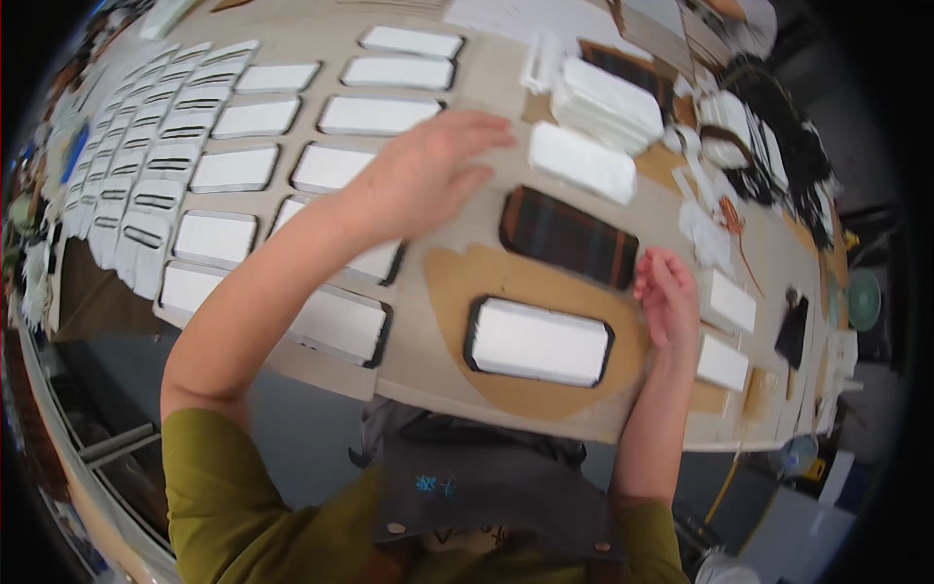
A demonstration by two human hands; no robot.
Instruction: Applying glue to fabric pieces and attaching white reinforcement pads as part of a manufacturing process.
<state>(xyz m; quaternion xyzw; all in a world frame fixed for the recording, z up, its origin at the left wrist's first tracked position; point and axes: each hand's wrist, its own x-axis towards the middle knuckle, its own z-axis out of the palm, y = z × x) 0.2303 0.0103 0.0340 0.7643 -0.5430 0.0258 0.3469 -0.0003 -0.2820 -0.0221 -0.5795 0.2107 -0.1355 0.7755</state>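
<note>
My left hand [438,167] reaches over the table, its fingers stretched out and apart from the thumb, with nothing in them. It hovers beside the rows of white blocks with dark rims. My right hand [667,297] is at the right end of a dark plaid panel [567,237] with rounded corners. Its fingers are loosely bent and no held thing shows; whether they touch the panel I cannot tell. Nearer to me, a white block with a dark rim [540,341] lies on a brown stained patch [457,292]. Behind the plaid panel lies a white slab [582,163].
Several rimmed white blocks [379,115] fill the left middle, with overlapping rows of white pieces [185,131] farther left. A stack of white slabs [608,102] stands at the back. Small white blocks [725,302] and loose scraps [710,234] lie on the right.
</note>
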